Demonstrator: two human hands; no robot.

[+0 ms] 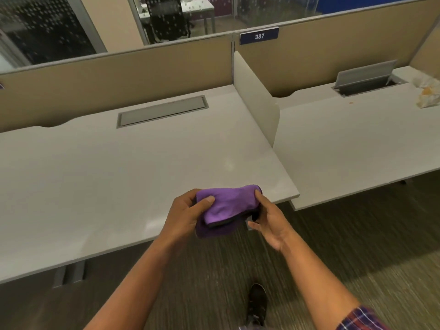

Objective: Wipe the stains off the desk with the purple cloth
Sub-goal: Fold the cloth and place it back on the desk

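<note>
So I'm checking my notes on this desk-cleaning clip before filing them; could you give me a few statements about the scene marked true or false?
1. Both hands hold the purple cloth. True: left hand and right hand grip its ends.
2. The cloth lies spread flat on the desk. False: it is bunched up and held above the front edge.
3. The partition sign reads 387. True.
4. The cable hatch on the right-hand desk is closed. False: its lid stands open.
5. Crumpled paper lies on the right-hand desk. True.
</note>
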